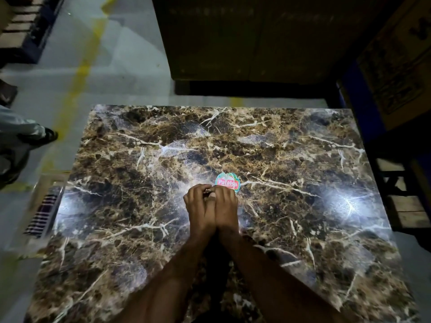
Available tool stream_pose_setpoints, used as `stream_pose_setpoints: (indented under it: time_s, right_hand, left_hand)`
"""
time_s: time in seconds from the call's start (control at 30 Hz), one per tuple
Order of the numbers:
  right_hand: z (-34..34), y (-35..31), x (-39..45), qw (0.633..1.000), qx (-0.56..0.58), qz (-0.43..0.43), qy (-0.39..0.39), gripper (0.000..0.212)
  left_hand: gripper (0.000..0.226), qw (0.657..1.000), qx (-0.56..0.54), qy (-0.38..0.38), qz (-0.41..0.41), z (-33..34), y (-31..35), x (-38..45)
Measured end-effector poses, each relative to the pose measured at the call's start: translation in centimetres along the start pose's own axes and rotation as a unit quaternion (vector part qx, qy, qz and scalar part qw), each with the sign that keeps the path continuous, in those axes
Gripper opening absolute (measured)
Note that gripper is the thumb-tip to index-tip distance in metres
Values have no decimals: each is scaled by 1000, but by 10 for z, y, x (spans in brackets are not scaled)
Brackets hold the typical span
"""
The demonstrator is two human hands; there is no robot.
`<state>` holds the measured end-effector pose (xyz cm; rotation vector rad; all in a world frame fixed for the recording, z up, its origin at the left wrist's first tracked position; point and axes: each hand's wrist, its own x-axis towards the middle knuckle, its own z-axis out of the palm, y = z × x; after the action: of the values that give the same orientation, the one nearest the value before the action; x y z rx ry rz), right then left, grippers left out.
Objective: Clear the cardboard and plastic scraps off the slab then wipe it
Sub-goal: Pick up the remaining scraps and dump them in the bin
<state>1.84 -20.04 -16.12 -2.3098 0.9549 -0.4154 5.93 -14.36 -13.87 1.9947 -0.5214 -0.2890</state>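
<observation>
A glossy brown marble slab with white veins fills the view. Near its middle sits a round teal and red sticker with white lettering, wrinkled at its lower edge. My left hand and my right hand lie side by side, touching, just below the sticker. The fingers of both are curled, and their tips meet at the sticker's lower left edge and pinch it there. My right hand's fingers cover the sticker's bottom rim. No loose cardboard or plastic scrap shows on the slab.
A big dark cardboard box stands beyond the slab's far edge. More boxes and wooden pallet boards are on the right. On the left are grey floor with a yellow line, a person's foot and a striped grate.
</observation>
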Motion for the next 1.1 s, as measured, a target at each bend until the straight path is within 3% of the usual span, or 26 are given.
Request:
stream_pose_setpoints:
  time_s: [0.1,0.2,0.33,0.47,0.53,0.57,0.63,0.67,0.73,0.77,0.87,0.97,1.1]
  right_hand:
    - [-1,3,1,994,104,5,25,21]
    - [-7,-3,2,969,234,82,24,20]
    - [-18,-20,3,908,366,202,-22,20]
    - [-39,-25,9,870,437,227,-36,19]
    - [-48,-23,9,875,430,219,-36,32]
    - [-51,-18,9,883,418,213,-32,47]
    - [-55,-16,10,863,445,239,-31,69]
    - [-60,-21,11,851,463,245,-38,60]
    - [-66,-20,14,867,441,229,-45,22]
    - [-71,-21,16,876,430,217,-37,17]
    - [-79,-20,17,862,450,232,23,18]
    - [-87,-11,15,877,401,251,90,24]
    - [-100,5,20,904,354,229,65,38]
  left_hand:
    - [24,981,-157,-1,-109,10,2,3]
    - [24,920,-317,-10,-231,13,16,11]
    - [30,885,-374,-1,-276,9,32,10]
    - [24,851,-410,22,-327,21,32,9]
    - [27,831,-451,10,-327,24,34,8]
    - [26,831,-452,0,-324,24,39,7]
    - [26,845,-435,-19,-310,22,53,3]
    - [28,853,-428,-29,-297,21,60,2]
    - [34,872,-409,-51,-264,21,68,1]
    - [37,878,-402,-64,-252,21,70,1]
    - [42,869,-420,-117,-233,24,83,0]
    - [44,845,-443,-202,-221,22,92,-4]
    - [55,790,-521,-215,-242,3,90,-1]
